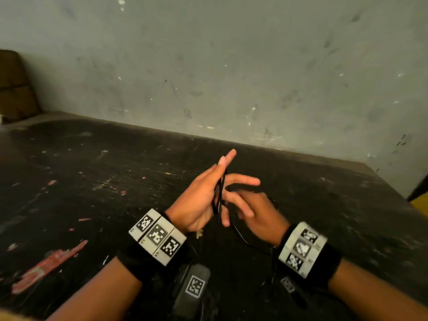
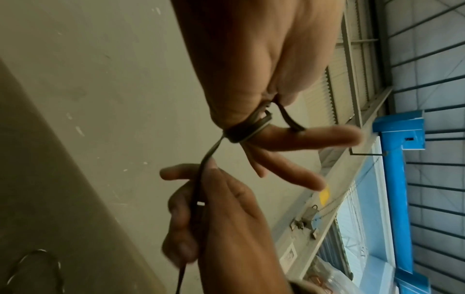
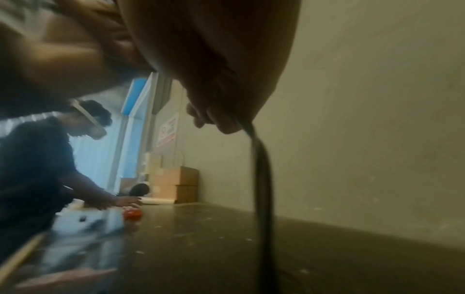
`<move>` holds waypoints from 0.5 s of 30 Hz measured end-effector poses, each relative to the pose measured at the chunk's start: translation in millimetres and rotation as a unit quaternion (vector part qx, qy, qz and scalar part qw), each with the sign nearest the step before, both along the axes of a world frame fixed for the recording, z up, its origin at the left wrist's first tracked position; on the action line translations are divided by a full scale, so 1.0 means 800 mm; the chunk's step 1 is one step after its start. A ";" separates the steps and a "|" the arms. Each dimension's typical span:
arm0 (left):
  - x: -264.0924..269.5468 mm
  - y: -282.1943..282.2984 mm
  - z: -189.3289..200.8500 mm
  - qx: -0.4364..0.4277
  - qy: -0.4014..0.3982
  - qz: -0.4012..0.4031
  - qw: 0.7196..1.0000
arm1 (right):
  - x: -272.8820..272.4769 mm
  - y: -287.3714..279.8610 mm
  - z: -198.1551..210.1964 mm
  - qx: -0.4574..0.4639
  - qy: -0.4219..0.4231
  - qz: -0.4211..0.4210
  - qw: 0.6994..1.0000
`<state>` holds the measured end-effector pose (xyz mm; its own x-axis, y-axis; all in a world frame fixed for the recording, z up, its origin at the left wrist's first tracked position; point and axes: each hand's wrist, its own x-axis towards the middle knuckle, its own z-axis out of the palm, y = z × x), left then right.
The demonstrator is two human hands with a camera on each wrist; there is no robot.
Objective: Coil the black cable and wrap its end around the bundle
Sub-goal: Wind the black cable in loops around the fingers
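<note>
Several turns of the thin black cable (image 1: 218,193) are wound around the straight fingers of my left hand (image 1: 201,198), held upright above the dark table (image 1: 115,170). In the left wrist view the coil (image 2: 239,133) sits at the base of the fingers of my left hand (image 2: 251,69), whose thumb presses one strand against it. My right hand (image 1: 259,214) is just right of it and blurred. It pinches the free run of cable (image 2: 198,189) between its fingers (image 2: 214,208). In the right wrist view the cable (image 3: 261,179) hangs from my right hand (image 3: 216,79) towards the table.
A dark device with a square marker (image 1: 194,286) lies near the table's front edge, between my forearms. A torn red sticker (image 1: 46,262) marks the table at left. The grey wall (image 1: 231,77) is close behind. Another person (image 3: 37,159) works at the far end beside cardboard boxes (image 3: 176,183).
</note>
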<state>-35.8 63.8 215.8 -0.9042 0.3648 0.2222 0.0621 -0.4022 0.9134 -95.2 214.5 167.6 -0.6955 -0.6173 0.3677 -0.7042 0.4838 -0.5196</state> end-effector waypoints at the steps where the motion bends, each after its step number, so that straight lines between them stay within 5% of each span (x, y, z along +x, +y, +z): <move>1: -0.006 -0.002 0.002 0.013 -0.004 0.026 1.000 | 0.011 -0.009 -0.003 -0.001 -0.014 0.008 1.000; 8: -0.028 -0.026 -0.002 0.024 -0.012 0.113 0.993 | 0.075 -0.024 0.023 0.059 -0.059 0.072 0.994; 15: -0.024 -0.022 -0.027 -0.145 0.056 0.152 0.976 | 0.090 -0.019 0.080 0.126 -0.017 0.079 0.989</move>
